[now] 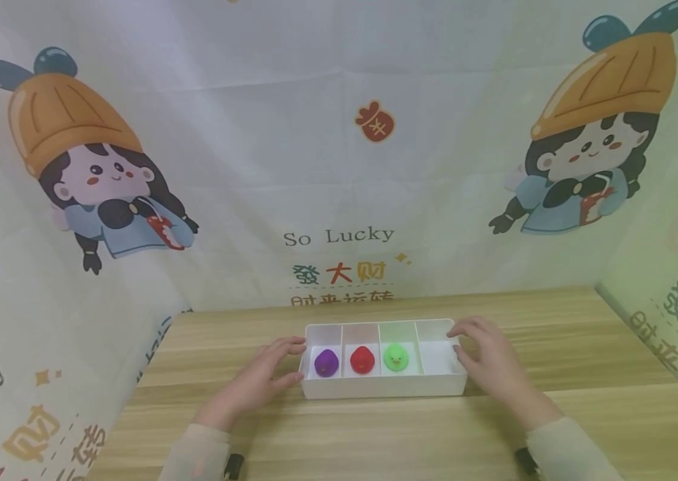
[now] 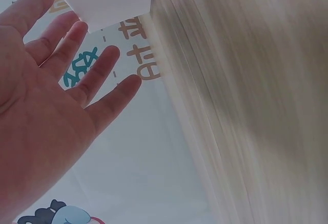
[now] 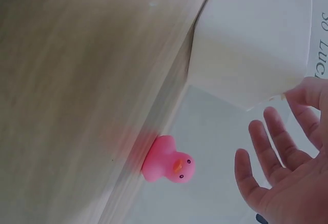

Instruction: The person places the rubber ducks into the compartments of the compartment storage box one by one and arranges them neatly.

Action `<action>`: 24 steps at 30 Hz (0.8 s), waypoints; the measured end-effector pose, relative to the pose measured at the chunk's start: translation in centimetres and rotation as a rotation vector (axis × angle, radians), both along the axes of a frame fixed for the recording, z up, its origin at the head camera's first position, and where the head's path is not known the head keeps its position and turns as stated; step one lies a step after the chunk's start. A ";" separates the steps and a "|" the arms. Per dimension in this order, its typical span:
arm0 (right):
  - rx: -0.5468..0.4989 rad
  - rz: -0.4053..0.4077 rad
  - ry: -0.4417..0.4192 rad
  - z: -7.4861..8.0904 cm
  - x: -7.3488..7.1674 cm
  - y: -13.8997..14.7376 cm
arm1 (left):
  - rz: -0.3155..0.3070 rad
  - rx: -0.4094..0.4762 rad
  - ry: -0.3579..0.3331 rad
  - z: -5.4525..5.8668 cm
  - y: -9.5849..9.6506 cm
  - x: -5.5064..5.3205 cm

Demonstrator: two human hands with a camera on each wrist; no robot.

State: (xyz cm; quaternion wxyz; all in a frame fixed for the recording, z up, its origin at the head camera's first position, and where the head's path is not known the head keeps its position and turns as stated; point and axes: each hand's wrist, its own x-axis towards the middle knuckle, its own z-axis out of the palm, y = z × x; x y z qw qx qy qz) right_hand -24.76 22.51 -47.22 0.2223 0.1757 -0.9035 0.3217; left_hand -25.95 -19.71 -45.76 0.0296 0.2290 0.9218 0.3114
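A white divided tray (image 1: 384, 387) stands on the wooden table between both hands. In its compartments, from the left, sit a purple toy (image 1: 326, 363), a red toy (image 1: 363, 360) and a green duck (image 1: 396, 357); the purple and red ones have a similar rounded shape. My left hand (image 1: 263, 374) is at the tray's left end, its fingers spread and fairly straight in the left wrist view. At the right end my right hand (image 1: 489, 354) has its fingertips at the rim, the other fingers spread loosely. A pink duck (image 3: 168, 161) shows on the table in the right wrist view; in the head view I cannot see it.
The wooden table (image 1: 375, 441) runs up to a printed cloth backdrop (image 1: 242, 153) behind and at both sides. Beneath each sleeve a small black object (image 1: 234, 465) shows at the wrist.
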 end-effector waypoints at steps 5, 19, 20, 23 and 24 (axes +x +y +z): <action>0.021 -0.040 -0.039 0.0 0.2 0.5 | -0.002 -0.002 0.007 0.0 0.1 0.0; 0.012 -0.100 -0.079 0.2 -0.1 1.3 | -0.003 0.006 -0.002 0.1 0.0 0.1; 0.016 -0.101 -0.081 0.2 -0.1 1.4 | -0.003 0.005 -0.001 0.1 0.0 0.1; 0.033 -0.101 -0.078 0.0 -0.2 1.8 | -0.004 0.001 0.000 0.0 0.0 0.0; 0.041 -0.102 -0.075 0.0 -0.2 1.9 | -0.005 0.000 0.003 -0.1 -0.1 0.0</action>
